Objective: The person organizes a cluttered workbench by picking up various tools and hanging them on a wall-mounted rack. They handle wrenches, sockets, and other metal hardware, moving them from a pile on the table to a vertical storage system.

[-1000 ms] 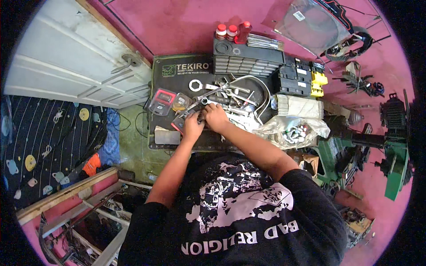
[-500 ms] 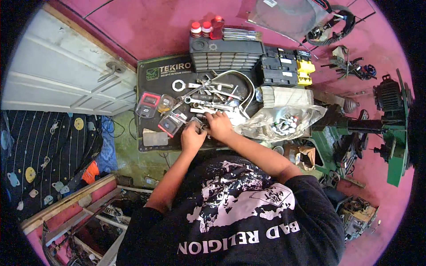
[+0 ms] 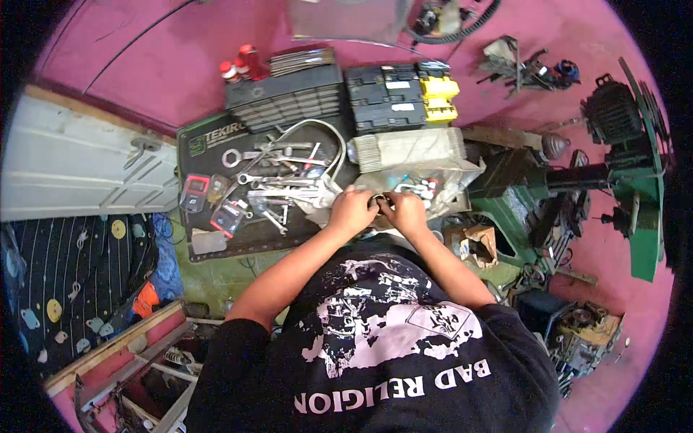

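A small dark ring-like part [image 3: 379, 200] is in hand, not yet set down, pinched by the fingers of the left hand [image 3: 352, 213] and right hand [image 3: 406, 214] near the front edge of the worktop [image 3: 253, 239]; how finished the work on it is, I cannot tell. Loose wrenches [image 3: 289, 182] lie jumbled before a drawer cabinet [image 3: 285, 101], with a white door [image 3: 79, 155], pink wall [image 3: 180, 65] and green drill press [image 3: 646, 245] around

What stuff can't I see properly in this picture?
- Head view: the small thing between the left hand and right hand, mostly covered by both.
- Head view: the plastic bag, partly hidden behind the hands.
- Head view: the hanging clear sheet, cut off by the top edge.
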A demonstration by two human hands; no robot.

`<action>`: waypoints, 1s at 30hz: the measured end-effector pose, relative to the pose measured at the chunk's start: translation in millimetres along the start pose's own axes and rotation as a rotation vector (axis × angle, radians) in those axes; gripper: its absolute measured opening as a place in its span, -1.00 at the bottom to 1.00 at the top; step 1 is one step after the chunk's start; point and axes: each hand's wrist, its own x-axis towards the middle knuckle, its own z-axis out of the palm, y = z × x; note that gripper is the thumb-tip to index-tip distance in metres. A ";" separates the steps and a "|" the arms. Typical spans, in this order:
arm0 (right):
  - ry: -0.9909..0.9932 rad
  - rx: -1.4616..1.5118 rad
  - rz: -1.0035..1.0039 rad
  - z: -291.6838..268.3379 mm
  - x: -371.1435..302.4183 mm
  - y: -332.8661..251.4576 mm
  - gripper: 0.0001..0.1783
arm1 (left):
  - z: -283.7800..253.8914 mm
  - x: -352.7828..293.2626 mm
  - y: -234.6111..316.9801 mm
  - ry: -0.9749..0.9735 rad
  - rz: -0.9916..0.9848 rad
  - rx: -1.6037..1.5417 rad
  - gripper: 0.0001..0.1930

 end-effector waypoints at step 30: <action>0.479 -0.144 0.393 -52.5 -2.9 201.8 0.02 | 9.2 -80.7 -51.5 0.188 -0.525 0.393 -0.62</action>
